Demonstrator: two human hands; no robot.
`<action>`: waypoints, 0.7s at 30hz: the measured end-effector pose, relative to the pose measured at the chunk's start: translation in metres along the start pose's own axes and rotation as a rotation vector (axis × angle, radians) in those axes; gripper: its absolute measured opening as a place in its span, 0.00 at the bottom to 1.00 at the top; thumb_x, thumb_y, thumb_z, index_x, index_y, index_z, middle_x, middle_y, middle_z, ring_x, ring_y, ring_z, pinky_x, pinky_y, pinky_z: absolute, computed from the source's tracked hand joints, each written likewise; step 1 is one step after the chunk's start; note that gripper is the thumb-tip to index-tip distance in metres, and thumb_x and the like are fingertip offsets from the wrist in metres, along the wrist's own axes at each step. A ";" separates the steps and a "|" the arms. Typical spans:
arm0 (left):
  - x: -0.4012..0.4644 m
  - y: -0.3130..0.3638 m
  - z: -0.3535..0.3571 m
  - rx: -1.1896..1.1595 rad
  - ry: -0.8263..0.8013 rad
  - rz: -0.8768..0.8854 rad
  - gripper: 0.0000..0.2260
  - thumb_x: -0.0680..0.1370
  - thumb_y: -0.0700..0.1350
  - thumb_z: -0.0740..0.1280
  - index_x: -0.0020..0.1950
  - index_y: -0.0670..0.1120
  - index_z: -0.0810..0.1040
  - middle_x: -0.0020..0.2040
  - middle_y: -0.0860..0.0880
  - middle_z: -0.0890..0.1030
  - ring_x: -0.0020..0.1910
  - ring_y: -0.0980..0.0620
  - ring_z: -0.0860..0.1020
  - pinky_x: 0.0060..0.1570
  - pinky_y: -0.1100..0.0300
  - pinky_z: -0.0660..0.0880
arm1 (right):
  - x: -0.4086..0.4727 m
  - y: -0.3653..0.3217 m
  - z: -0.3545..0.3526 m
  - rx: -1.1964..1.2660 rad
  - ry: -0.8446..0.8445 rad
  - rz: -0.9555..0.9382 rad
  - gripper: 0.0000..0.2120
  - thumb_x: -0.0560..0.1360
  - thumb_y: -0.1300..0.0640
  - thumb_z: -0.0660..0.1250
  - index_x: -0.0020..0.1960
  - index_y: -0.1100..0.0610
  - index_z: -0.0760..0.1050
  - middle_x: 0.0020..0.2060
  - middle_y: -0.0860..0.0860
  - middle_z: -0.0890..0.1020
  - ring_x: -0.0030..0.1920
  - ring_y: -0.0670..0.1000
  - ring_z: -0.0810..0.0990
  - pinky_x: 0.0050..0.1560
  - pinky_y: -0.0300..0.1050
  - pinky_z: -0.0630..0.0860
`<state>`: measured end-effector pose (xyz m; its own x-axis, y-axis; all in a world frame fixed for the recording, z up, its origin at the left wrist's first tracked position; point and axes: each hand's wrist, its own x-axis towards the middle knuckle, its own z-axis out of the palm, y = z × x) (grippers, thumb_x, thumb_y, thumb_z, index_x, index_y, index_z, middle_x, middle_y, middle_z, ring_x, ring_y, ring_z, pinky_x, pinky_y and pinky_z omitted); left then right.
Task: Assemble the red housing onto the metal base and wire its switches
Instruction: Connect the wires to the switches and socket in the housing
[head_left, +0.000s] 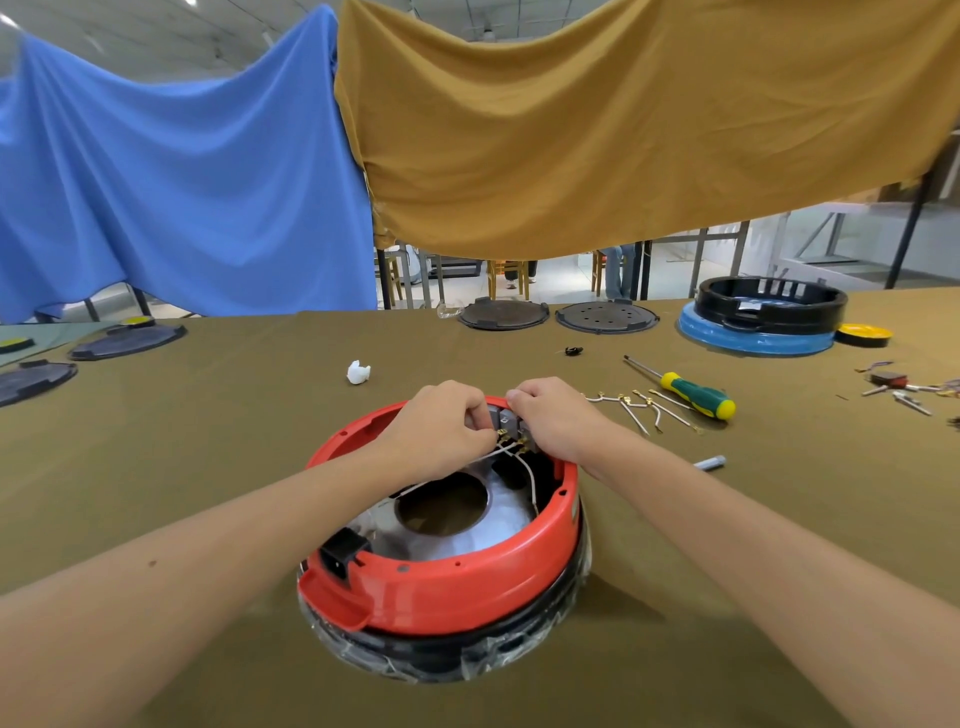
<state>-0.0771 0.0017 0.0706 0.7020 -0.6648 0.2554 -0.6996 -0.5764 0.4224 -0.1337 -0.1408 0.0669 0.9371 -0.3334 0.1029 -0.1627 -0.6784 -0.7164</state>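
Fingers of both hands are curled tight at the far rim of the red housing (441, 587). Left hand (441, 428) pinches a white wire (511, 451) right at the grey switches (506, 418), fingertips bunched together over the brass terminals. Right hand (558, 418) grips the switch block from the other side, thumb and fingers closed around it at the rim. Another white wire (531, 480) loops down from the terminals into the housing.

Housing sits mid-table, close to the person, on top of the base (452, 652), which shows as a black ring in clear wrap beneath it. Inside, a silvery plate (498, 525) with a round hole, and a black socket (343, 553) at the near left edge.

Right of the hands, loose leads (641, 405) with brass ends lie on the olive cloth (208, 467), just beside a green-and-yellow screwdriver (696, 395). A grey marker (710, 462) lies near the right forearm. A white scrap (358, 372) lies beyond the left hand. Farther back, two dark round plates (503, 314) side by side, and a black housing (769, 306) on a blue ring (753, 340) at the far right. Blue and mustard sheets hang behind.
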 end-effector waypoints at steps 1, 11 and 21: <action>0.000 0.001 0.000 0.001 -0.002 -0.001 0.05 0.74 0.42 0.69 0.38 0.47 0.79 0.34 0.53 0.81 0.36 0.53 0.78 0.38 0.58 0.74 | 0.000 0.000 0.000 0.000 0.004 0.003 0.16 0.83 0.55 0.56 0.37 0.57 0.69 0.34 0.54 0.73 0.41 0.55 0.72 0.41 0.44 0.64; -0.001 -0.004 0.001 0.014 -0.003 -0.011 0.07 0.73 0.42 0.69 0.35 0.50 0.77 0.33 0.55 0.79 0.35 0.56 0.77 0.36 0.59 0.74 | -0.002 -0.001 0.000 0.015 0.001 0.001 0.15 0.83 0.54 0.56 0.42 0.58 0.73 0.35 0.55 0.74 0.41 0.55 0.72 0.41 0.45 0.65; 0.000 -0.002 0.000 0.014 0.005 -0.011 0.07 0.74 0.42 0.69 0.36 0.49 0.78 0.34 0.54 0.81 0.36 0.54 0.78 0.35 0.61 0.72 | -0.002 -0.001 -0.001 0.007 -0.002 -0.001 0.15 0.83 0.55 0.55 0.41 0.58 0.72 0.33 0.53 0.73 0.41 0.55 0.72 0.41 0.45 0.65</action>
<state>-0.0760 0.0027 0.0697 0.7103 -0.6560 0.2552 -0.6936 -0.5904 0.4128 -0.1354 -0.1396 0.0682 0.9380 -0.3313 0.1021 -0.1596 -0.6741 -0.7212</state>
